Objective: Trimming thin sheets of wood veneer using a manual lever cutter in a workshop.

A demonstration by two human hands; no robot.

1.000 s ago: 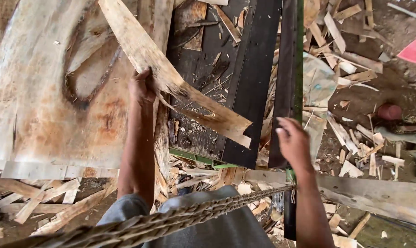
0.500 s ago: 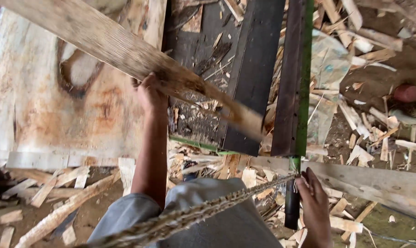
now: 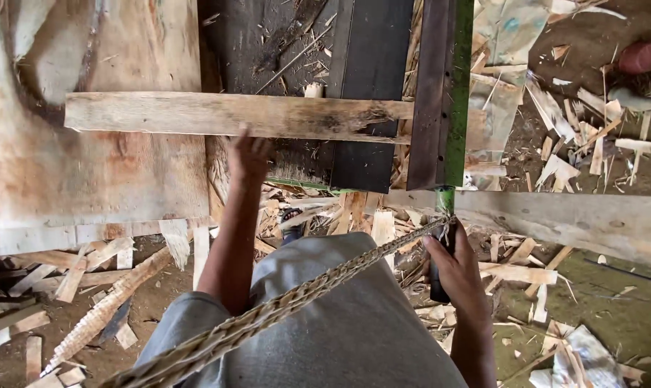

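The left hand (image 3: 248, 156) is reaching up to the near edge of a rough wooden plank (image 3: 232, 116), its fingers pressing against the wood; whether they are curling around the edge or merely pushing on it is hard to tell from this angle. The plank is lying crosswise, its left part resting on a pale, stained sheet of plywood (image 3: 88, 172) that is serving as the surface, its right end touching a dark upright post (image 3: 433, 93) with a green edge; under its middle a dark board (image 3: 368, 86) is running away from the viewer. The right hand (image 3: 456, 267) is hanging lower and well apart from the plank, closing around a dark handle (image 3: 438, 287) just below the post. A thick braided rope (image 3: 268, 316) is stretching from that hand's level diagonally down across the person's grey-clad lap (image 3: 340, 323). Farther out, wood offcuts and shavings (image 3: 555, 158) are littering the earthen floor (image 3: 598, 43), and a long pale beam (image 3: 569, 219) is lying to the right of the post.
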